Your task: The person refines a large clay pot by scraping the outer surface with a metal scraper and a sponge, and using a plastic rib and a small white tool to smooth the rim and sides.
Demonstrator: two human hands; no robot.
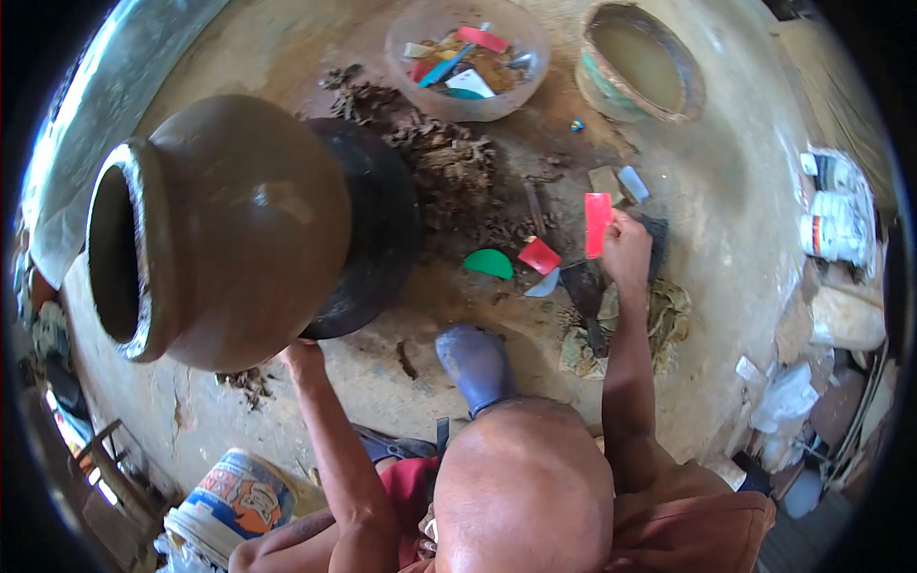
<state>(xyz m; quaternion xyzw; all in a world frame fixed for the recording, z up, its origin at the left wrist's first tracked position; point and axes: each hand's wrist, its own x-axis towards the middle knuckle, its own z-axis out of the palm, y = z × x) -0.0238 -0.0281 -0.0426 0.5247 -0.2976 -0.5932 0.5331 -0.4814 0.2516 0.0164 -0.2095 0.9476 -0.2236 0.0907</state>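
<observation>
Fingers of right hand (628,250) closed on red strip (598,225), above floor (731,234); left hand (304,357) at edge of brown pot (253,229), its grip cannot be told; strip best kept flat, pot best steadied lightly.

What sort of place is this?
Probably a pottery workshop: a large brown pot on a dark round base, clay-like scraps heaped on the floor, and a tub of cloudy liquid.

Counts: clay pot (258,229), 1, 9–10 o'clock. Clear basin (468,107), 1, 12 o'clock. Water bucket (599,84), 1, 1 o'clock. Red pieces (597,222) outside basin, 2, both 2 o'clock. Green half-disc (488,264), 1, near centre. Hands, 2: left hand (304,357), 8 o'clock; right hand (627,246), 2–3 o'clock.
</observation>
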